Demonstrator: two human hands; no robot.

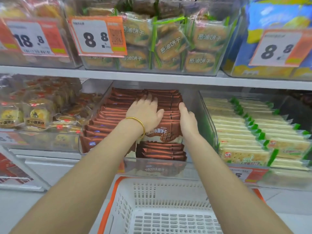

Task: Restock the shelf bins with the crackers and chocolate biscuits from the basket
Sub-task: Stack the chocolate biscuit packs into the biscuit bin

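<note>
Left hand (145, 114) pressed flat on the chocolate biscuits (104, 115) beneath it; right hand (187, 119), fingers straight too, braced their side. Even pressure would square them.

A basket (128, 200) stands before the middle bin (160, 168), which holds chocolate biscuits (104, 115) in rows; crackers (236, 129) lie in the right bin (287, 178), pastries (37, 114) in the left bin (42, 142).

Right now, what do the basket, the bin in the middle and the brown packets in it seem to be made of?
Basket: moulded plastic, matte white with an orange rim; the slotted walls suggest it. Bin: clear rigid plastic, perhaps acrylic; packets show through its glary front. Brown packets: glossy printed film, likely plastic; creased, with highlights.
</note>
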